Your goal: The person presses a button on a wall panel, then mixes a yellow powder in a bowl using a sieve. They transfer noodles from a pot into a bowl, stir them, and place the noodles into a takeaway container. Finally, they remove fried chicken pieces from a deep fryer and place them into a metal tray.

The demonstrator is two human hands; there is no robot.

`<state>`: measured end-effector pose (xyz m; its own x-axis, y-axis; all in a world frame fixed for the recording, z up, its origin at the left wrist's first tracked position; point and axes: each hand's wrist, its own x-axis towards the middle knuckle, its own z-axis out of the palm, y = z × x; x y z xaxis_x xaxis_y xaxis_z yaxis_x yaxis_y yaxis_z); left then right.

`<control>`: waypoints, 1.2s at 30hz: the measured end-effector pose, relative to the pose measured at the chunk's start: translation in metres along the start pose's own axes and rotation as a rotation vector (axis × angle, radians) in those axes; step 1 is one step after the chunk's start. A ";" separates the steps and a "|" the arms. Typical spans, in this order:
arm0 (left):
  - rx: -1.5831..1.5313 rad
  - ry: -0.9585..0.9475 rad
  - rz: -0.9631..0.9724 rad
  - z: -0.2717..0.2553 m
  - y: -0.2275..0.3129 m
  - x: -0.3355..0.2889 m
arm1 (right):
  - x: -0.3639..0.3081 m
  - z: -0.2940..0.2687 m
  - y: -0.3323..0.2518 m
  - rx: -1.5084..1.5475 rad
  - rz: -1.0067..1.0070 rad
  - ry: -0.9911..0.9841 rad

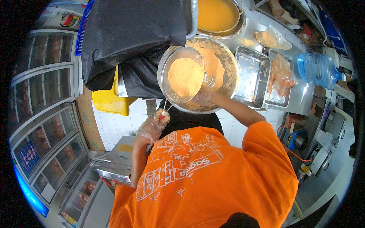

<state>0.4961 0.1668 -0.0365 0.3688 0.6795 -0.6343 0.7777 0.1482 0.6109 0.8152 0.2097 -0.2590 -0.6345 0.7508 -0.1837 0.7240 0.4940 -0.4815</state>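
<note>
A wire-handled sieve (164, 74) rests over the left part of a large metal bowl (230, 78). Pale orange flour-like powder (185, 77) fills much of the sieve, and more of it lies in the bowl. My left hand (149, 128), in a clear plastic glove, is closed around the sieve's handle (164, 112) just outside the bowl's near left side. Reaching into the bowl, my right hand (202, 96) is beside the sieve's near right rim. Motion smears its fingers, so their grip is unclear.
Behind the bowl stands a pot (240, 11) of orange liquid. Metal trays (239, 85) sit to the right, one with a plastic bag (281, 76), beside a blue water jug (315, 68). Black sheeting (133, 34) and a yellow bin (110, 100) are left; glass-fronted fridges (43, 85) line that side.
</note>
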 end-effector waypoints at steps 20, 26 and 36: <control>-0.637 -0.279 -0.175 0.037 -0.046 0.088 | -0.009 -0.145 -0.031 0.540 0.876 0.549; -1.104 -0.486 -0.099 0.047 -0.050 0.110 | -0.035 -0.115 -0.074 -0.107 0.576 0.746; -0.896 -0.803 0.125 0.048 -0.018 0.070 | -0.006 -0.061 -0.189 1.911 1.168 0.983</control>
<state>0.5330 0.1772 -0.1147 0.8747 0.1319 -0.4664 0.2026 0.7747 0.5990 0.6982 0.1389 -0.1145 0.3168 0.4833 -0.8161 -0.7342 -0.4197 -0.5336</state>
